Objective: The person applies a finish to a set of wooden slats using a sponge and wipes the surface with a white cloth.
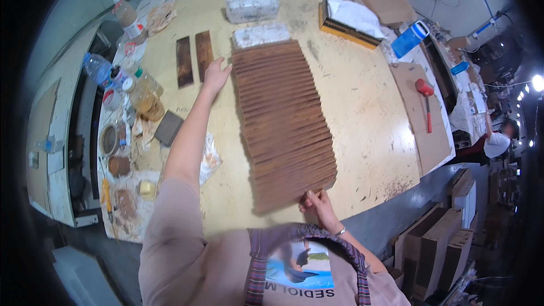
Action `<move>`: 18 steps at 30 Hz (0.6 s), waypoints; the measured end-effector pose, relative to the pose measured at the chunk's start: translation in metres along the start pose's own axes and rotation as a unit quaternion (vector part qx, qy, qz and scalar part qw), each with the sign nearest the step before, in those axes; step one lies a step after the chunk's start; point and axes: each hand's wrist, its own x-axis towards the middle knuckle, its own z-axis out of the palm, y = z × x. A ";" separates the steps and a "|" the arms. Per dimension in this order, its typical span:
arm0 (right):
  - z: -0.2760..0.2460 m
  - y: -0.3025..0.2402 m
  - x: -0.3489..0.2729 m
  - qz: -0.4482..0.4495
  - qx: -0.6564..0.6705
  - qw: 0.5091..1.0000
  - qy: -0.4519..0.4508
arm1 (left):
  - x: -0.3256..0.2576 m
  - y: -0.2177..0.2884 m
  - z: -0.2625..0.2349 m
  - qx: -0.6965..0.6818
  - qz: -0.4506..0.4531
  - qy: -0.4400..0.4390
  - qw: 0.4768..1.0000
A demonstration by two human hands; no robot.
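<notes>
A brown ribbed wooden panel (283, 119) made of many dark slats lies lengthwise in front of me. Its far end reaches a white block (260, 34); whether it rests on that block I cannot tell. My right hand (319, 208) is closed at the panel's near right corner, thumb and fingers pinching its edge. Beyond the panel's left side, my left hand (216, 76) reaches out with its fingers apart and nothing in it. Just by it lies a dark-stained wood strip (204, 51), with a second wood strip (184, 62) further left.
Plastic bottles (141, 99), a dark grey block (169, 128) and a small jar (119, 165) crowd the table's left side. A second white block (253, 8) and a box with white sheet (351, 20) stand at the back. A red mallet (426, 102) lies on cardboard at right.
</notes>
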 end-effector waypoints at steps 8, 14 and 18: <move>0.035 -0.046 -0.007 -0.007 -0.040 0.998 0.039 | 0.048 0.014 0.039 -0.084 -0.010 -0.081 0.993; 0.002 -0.011 0.035 -0.097 -0.131 0.981 0.102 | -0.012 0.031 0.024 0.086 0.019 -0.057 0.994; -0.027 -0.040 0.046 -0.042 -0.164 0.979 0.115 | -0.051 0.040 -0.013 0.118 -0.032 -0.062 0.991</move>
